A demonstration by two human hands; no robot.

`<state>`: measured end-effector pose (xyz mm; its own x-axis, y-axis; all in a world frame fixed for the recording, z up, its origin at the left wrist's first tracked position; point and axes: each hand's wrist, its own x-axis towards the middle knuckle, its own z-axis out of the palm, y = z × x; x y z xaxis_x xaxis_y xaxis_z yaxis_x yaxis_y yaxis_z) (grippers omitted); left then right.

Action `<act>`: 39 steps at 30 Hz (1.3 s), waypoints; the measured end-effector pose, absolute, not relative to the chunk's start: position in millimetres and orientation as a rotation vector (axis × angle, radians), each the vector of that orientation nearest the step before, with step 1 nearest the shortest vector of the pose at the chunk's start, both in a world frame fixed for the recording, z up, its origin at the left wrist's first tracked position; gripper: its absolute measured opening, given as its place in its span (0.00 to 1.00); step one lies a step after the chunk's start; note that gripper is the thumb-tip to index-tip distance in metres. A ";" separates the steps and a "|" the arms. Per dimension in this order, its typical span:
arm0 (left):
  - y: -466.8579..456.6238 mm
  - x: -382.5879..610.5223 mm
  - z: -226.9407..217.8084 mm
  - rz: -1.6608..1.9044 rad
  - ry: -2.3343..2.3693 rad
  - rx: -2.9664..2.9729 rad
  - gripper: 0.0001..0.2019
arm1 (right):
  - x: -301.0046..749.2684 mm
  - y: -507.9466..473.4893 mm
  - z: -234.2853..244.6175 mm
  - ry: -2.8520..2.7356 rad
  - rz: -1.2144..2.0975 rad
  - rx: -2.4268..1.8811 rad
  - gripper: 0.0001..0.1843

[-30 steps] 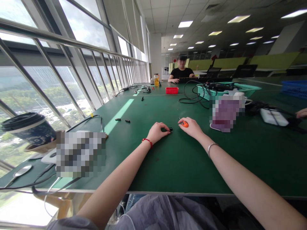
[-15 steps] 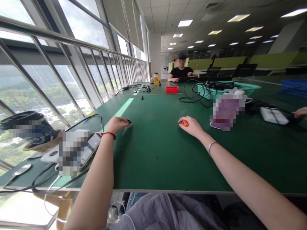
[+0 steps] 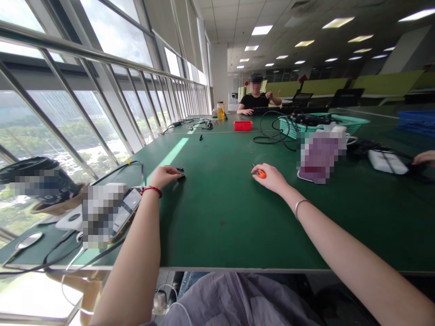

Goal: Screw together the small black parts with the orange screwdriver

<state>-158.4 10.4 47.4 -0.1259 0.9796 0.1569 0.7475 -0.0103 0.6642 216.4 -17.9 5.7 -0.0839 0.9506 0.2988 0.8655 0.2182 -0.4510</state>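
Fingers of the left hand (image 3: 163, 176) are down at the near-left end of a short, narrow black piece (image 3: 183, 177) on the matte green tabletop (image 3: 210, 217). From where I'm standing, can't tell if they grip it or just touch it. Piece reads dark overall with a slight sheen; finer detail too small to make out. Another small black piece with a light glint (image 3: 180, 169) lies just beyond, close by.

Right hand (image 3: 271, 176) is curled round a stubby orange-handled tool (image 3: 261, 174), holding it. Handle is rounded with dark patches; thin shaft sticks out past the fingers, away from the person. Hands well apart. Farther up: one more tiny black part (image 3: 200, 137), then a red rectangular plastic tray (image 3: 242, 126).
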 end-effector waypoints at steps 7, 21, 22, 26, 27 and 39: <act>13.4 -157.4 42.6 0.937 1.878 1.742 0.13 | 216.2 -18.5 6.0 -1.984 0.175 -1.657 0.08; 14.3 -162.2 41.0 0.929 1.887 1.649 0.15 | 215.5 -19.7 7.8 -1.992 0.243 -1.670 0.09; 14.5 -162.5 40.6 0.923 1.886 1.652 0.16 | 215.3 -20.1 8.2 -1.994 0.241 -1.668 0.08; 16.3 -165.4 37.9 0.923 1.886 1.673 0.17 | 215.0 -21.5 9.2 -1.993 0.234 -1.668 0.08; 16.8 -165.9 37.4 0.927 1.886 1.678 0.16 | 215.0 -21.7 9.3 -1.994 0.229 -1.667 0.09; 11.0 -50.4 17.5 0.838 1.453 1.946 0.08 | 205.6 -23.0 12.2 -1.842 0.189 -1.568 0.09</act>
